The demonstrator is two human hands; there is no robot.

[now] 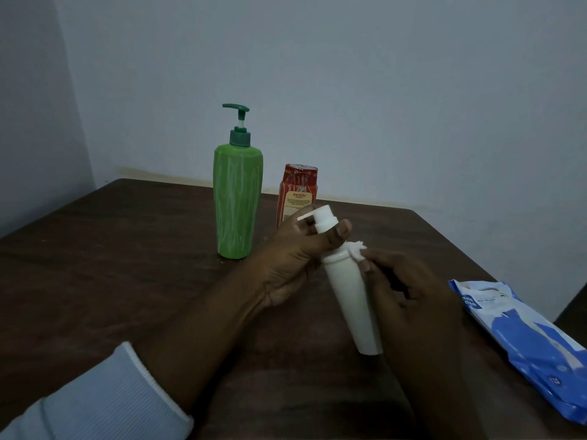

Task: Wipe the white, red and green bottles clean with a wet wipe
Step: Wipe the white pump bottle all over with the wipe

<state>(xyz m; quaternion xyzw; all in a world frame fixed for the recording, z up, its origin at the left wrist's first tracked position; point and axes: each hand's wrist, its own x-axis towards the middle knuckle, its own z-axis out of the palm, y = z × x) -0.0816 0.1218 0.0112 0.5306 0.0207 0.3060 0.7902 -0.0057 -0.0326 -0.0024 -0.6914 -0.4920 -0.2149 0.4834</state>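
Sleeved left hand grips white bottle over table; right hand pinches wet wipe.

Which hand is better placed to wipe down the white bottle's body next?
The right hand: it pinches the wet wipe against the white pump bottle at its shoulder. The left hand grips the pump neck, so it likely steadies the bottle.

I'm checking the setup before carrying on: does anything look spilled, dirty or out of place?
Pale streaks run down the green bottle, and the red bottle behind it shows similar marks, so both look smeared. Both stand upright. The white bottle is tilted only because the left hand holds it.
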